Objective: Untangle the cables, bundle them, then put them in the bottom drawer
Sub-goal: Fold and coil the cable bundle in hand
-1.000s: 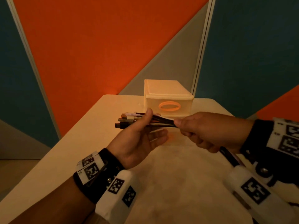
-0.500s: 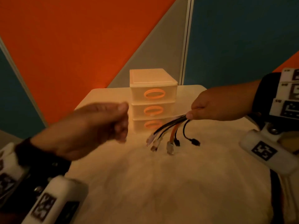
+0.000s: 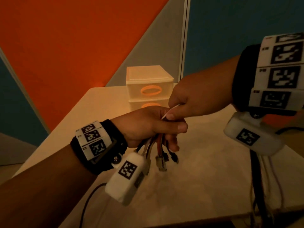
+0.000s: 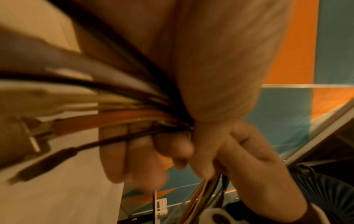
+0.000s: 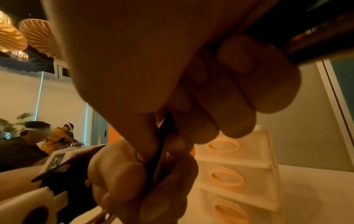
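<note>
The cable bundle (image 3: 158, 145) of black, white and orange leads hangs plug-ends down above the table. My left hand (image 3: 174, 134) grips it in a fist, and the plugs (image 3: 162, 163) dangle below. My right hand (image 3: 172, 112) sits directly on top of the left and pinches the same cables (image 5: 162, 142). A thin white strand (image 3: 171, 111) sticks out by its thumb. The cables (image 4: 114, 106) fan out from my left palm, and their long ends (image 4: 206, 197) run on past the right hand. The three-drawer unit (image 3: 148, 83) stands behind, its bottom drawer (image 5: 231, 212) closed.
The pale table (image 3: 205, 170) reaches to the orange, grey and teal wall panels. A thin black wire (image 3: 88, 199) trails over the near left edge. More leads (image 3: 263, 186) hang by the right edge. People (image 5: 28, 136) sit far off at another table.
My left hand came in from the left and took hold of the bundle just under the right hand. The loose plug ends now hang below the left fist.
</note>
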Available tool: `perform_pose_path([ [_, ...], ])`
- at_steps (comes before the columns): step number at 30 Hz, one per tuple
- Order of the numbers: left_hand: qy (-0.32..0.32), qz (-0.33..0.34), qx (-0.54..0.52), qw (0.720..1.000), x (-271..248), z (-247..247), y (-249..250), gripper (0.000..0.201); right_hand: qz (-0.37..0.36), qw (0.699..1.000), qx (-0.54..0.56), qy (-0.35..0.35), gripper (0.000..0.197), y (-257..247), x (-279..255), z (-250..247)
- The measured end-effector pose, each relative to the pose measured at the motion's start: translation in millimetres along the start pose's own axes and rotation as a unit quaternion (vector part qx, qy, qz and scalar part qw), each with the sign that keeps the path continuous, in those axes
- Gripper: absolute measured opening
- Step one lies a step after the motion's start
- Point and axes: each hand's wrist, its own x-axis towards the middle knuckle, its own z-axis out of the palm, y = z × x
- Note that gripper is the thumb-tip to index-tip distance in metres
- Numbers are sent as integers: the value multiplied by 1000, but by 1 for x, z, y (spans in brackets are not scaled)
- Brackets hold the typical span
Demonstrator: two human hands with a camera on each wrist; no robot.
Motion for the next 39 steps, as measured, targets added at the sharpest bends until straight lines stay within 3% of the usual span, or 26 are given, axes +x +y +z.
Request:
perform_pose_path([
  [2, 15, -1, -15, 1000, 2, 5, -1, 9, 4, 1000, -12, 1, 45, 2, 0, -1],
  [10, 25, -15, -13, 999, 10, 14, -8, 43, 8, 998, -68, 7, 54, 2, -3, -14],
  [15, 8, -18, -6, 1000, 8, 16, -2, 46, 16, 998, -39, 45, 66, 7, -4, -28],
  [22, -5, -58, 22, 998, 5, 14, -7, 50, -1, 996, -50, 72, 65, 9, 11, -15],
  [30, 42, -4, 90, 995, 2, 7, 0, 55, -20, 984, 52, 171, 64, 23, 26, -4],
  [39, -50, 22, -54, 997, -3, 19, 0, 55, -50, 943, 230, 237, 57, 34, 38, 12],
])
